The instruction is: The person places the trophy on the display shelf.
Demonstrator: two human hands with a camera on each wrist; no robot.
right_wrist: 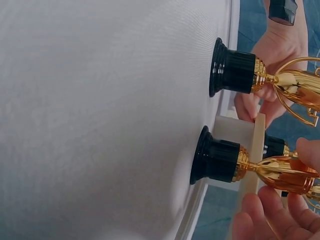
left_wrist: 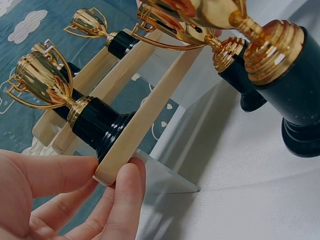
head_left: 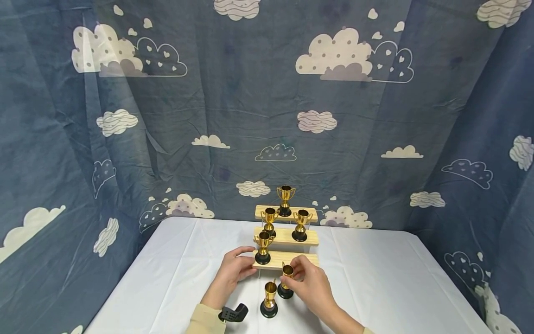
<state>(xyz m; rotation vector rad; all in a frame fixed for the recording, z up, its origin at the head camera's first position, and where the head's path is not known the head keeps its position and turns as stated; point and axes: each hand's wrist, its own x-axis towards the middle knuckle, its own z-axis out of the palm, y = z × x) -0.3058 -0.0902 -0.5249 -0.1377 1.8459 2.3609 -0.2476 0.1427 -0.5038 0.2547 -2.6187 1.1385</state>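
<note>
My right hand [head_left: 310,280] pinches a small gold trophy [head_left: 288,274] by its cup. Its black base [right_wrist: 215,154] is at or just above the white table; I cannot tell which. Nearer to me, a second trophy [head_left: 270,294] stands upright on the cloth. With thumb and fingers, my left hand [head_left: 233,270] grips the left end of the lowest wooden board [left_wrist: 150,120] of a three-tier stand. Right beside that thumb, a trophy [left_wrist: 95,112] stands on the board.
The middle board [head_left: 288,236] carries two trophies, one left [head_left: 269,221] and one right [head_left: 301,225]. A single trophy [head_left: 285,200] stands on the top board [head_left: 306,214]. Clear panels [left_wrist: 167,172] support the boards. Behind the table [head_left: 375,278] hangs a cloud-patterned curtain [head_left: 250,102].
</note>
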